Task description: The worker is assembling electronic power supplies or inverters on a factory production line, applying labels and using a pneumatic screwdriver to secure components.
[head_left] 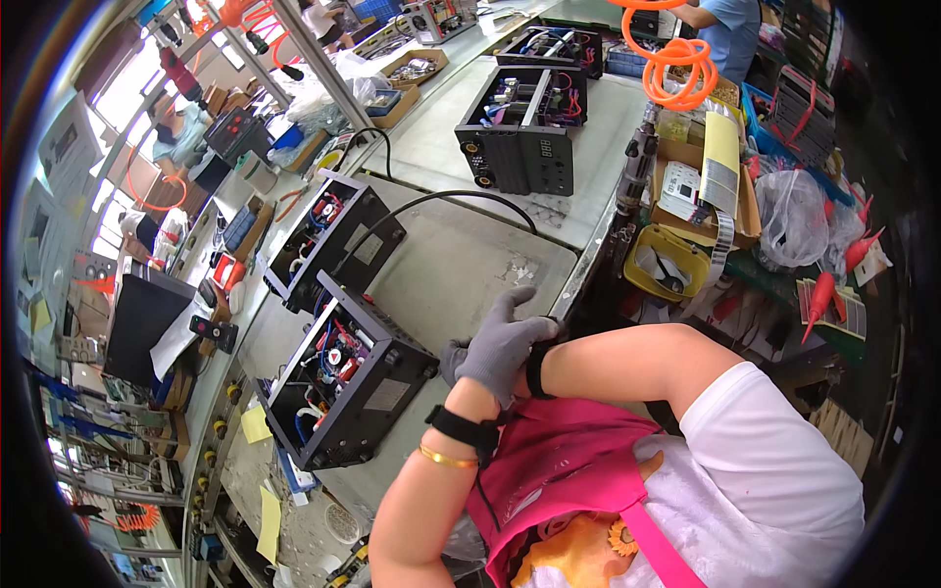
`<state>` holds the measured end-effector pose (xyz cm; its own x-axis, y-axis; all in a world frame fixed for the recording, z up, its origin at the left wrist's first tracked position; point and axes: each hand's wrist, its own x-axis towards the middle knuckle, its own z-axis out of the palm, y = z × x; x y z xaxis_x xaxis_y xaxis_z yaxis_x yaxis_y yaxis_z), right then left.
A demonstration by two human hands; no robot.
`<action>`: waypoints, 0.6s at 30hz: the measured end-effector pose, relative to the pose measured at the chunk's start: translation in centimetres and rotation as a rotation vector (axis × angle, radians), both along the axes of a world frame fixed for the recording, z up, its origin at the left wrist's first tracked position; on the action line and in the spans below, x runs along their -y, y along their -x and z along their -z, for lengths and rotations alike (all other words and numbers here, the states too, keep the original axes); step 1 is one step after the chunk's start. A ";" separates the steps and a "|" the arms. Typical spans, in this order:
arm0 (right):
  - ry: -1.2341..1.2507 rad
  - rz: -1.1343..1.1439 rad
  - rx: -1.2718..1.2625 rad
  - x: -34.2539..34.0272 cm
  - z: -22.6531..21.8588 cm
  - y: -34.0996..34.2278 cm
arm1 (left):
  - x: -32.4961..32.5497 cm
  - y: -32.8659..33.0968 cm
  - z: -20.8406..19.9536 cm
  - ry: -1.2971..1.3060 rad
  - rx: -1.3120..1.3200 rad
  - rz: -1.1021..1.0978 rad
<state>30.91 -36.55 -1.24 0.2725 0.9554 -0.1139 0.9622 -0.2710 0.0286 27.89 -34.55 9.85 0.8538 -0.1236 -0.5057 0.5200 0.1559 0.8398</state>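
My left hand (498,349), in a grey glove, crosses over my right wrist. One finger is stretched out and the others curl onto the black wrist strap (536,373) of my right arm. My right hand (453,361), also gloved in grey, is mostly hidden behind the left; its fingers cannot be made out. Nearest to the hands is an open black metal machine housing (382,392) with wires and red parts inside. A second open housing (368,240) stands just beyond it, a black cable (456,194) arching beside it.
Further up the worktable (431,265) stand two more open housings, one with a front panel (520,162). On the right are a yellow bin (667,265), a cardboard box (750,211) and red-tipped bottles (821,294). An orange coiled hose (681,73) hangs above. A person in blue (730,34) stands far right.
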 end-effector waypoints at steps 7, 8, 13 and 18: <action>0.018 0.200 -0.237 0.5 -5.5 -4.4 | -0.4 4.1 -2.6 0.192 0.109 -0.168; -0.038 0.281 -0.289 0.4 -6.4 -5.9 | -0.1 5.2 -2.7 0.169 0.192 -0.157; -0.973 0.297 -1.271 0.4 -9.1 -8.1 | 2.1 7.2 -1.5 -0.450 0.719 -0.126; -1.113 0.673 -1.713 -0.2 -9.6 -3.9 | 2.2 6.0 -2.8 -0.861 1.074 -0.056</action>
<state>34.79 -36.35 8.37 0.7760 0.6103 -0.1593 -0.3601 0.2213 -0.9063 21.90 -36.74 12.63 0.8634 -0.0631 0.5006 -0.4290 -0.6142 0.6623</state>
